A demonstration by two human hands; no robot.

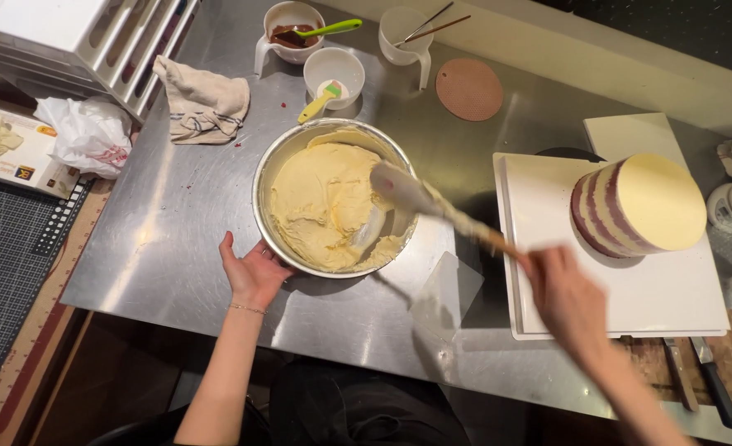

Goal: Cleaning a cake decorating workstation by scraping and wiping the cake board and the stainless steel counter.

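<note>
Pale buttercream is worked in a steel bowl (335, 198) on a metal table (168, 239), a striped cake (637, 206) waiting to the right.

At far left a cloth (203, 103) lies crumpled near a white rack (77, 41). The bowl is steadied at its near-left rim by the left hand (254, 272), palm open and cupped against the metal, wrist bent back, not clenched. The spatula (420, 201) is held by its wooden handle in the right hand (566, 293), fist closed around the end, arm stretched across from the right; its blade, blurred, is raised over the bowl's right side. The step appears to be mixing or scooping the cream; a loaded blade and a steady bowl would be called for next. The cake stands on a white board (548, 314).
</note>
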